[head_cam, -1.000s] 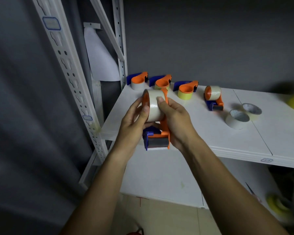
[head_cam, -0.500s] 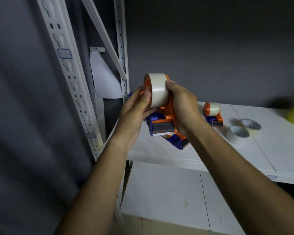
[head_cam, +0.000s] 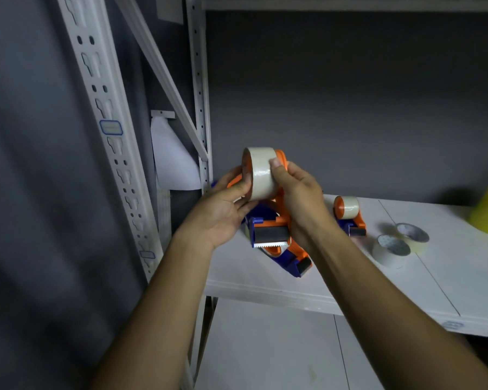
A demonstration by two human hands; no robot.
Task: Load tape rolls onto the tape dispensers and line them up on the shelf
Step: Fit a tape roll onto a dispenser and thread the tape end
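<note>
Held above the shelf's left end, the tape roll sits on the dispenser — light, stiff, probably slick. The left hand pinches the roll's rim; the right hand clamps the frame — the sounder hold, clear of the toothed blade.

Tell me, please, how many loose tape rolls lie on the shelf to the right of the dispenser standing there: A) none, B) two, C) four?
B: two loose tape rolls lie flat on the shelf, right of the loaded dispenser standing there.
</note>
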